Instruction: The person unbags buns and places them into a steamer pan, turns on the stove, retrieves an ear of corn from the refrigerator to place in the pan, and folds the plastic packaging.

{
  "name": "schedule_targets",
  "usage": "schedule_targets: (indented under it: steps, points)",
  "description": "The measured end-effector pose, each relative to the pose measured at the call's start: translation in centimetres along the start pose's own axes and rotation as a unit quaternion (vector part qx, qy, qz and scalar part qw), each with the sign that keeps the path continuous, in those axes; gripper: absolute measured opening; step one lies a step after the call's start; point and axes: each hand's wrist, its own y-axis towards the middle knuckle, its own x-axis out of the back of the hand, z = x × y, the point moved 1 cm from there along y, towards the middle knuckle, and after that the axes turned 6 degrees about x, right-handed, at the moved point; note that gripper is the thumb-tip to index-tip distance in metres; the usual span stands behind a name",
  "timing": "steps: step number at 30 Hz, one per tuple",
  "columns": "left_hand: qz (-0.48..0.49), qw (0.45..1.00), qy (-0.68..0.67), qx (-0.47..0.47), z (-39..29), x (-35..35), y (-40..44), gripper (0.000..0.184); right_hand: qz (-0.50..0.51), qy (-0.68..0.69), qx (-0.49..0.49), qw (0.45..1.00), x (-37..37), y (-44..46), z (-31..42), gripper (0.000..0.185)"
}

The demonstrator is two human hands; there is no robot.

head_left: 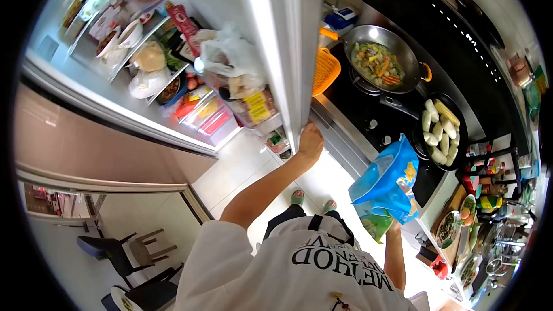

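Note:
My left hand [311, 141] is on the edge of the open refrigerator door [296, 52], fingers curled round it. In my right hand [394, 230], low by the counter, is a blue plastic bag [383, 175] with yellow print. A green plastic piece [375, 224] hangs below it at the same hand; whether it is a separate bag I cannot tell. The blue bag's wide top gapes, and its contents are hidden. The lit refrigerator [49, 86] stands open at the left, its shelves holding bowls, wrapped food and packets.
A wok [412, 57] of chopped vegetables and a pan [423, 148] of corn and pale rolls sit on the black stove [368, 112]. An orange basket [326, 72] is beside the wok. Plates of food [448, 229] line the counter. Chairs [118, 253] stand lower left.

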Motion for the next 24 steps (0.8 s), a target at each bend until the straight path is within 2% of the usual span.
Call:
schedule_targets:
  steps: [1,4,5,8,10,15,19,21,22,24]
  points:
    - [0.046,0.999,0.009,-0.019,0.1,-0.2,0.1,0.025,-0.01,-0.004,0.005,1.0,0.3,-0.5,0.1,0.087]
    - [-0.037,0.996,0.069,-0.041,0.5,-0.9,-1.3,0.023,-0.029,-0.004,0.017,0.999,1.1,-1.6,0.2,0.084]
    - [-0.003,0.993,0.108,-0.051,0.3,-1.1,-1.5,0.027,-0.031,-0.003,0.021,0.999,1.2,-1.7,0.2,0.083]
    - [0.0,0.992,0.114,-0.046,0.8,-0.7,-3.8,0.028,-0.027,0.003,0.031,0.999,1.6,-2.0,-0.2,0.079]
    - [-0.061,0.985,0.161,-0.007,0.8,-1.3,-5.7,0.026,-0.018,0.009,0.033,0.999,1.6,-2.2,-0.7,0.077]
    - [-0.003,0.997,-0.02,0.07,3.3,-6.5,-11.2,0.028,-0.015,0.003,0.032,0.999,3.3,-3.9,-1.5,0.071]
    - [0.004,0.995,-0.02,0.093,6.9,-9.6,-17.5,0.045,-0.013,-0.004,0.024,1.0,5.6,-4.9,-2.5,0.067]
    - [-0.031,0.994,-0.015,0.104,8.6,-9.4,-20.7,0.041,-0.008,-0.013,0.01,1.0,6.3,-5.6,-3.6,0.065]
    - [-0.079,0.991,-0.022,0.108,9.3,-8.2,-22.6,0.032,0.001,-0.017,0.002,1.0,6.7,-6.2,-4.2,0.064]
    - [-0.109,0.977,-0.141,0.116,10.9,-7.8,-25.7,0.038,0.021,-0.027,-0.016,0.999,6.6,-7.1,-5.5,0.061]
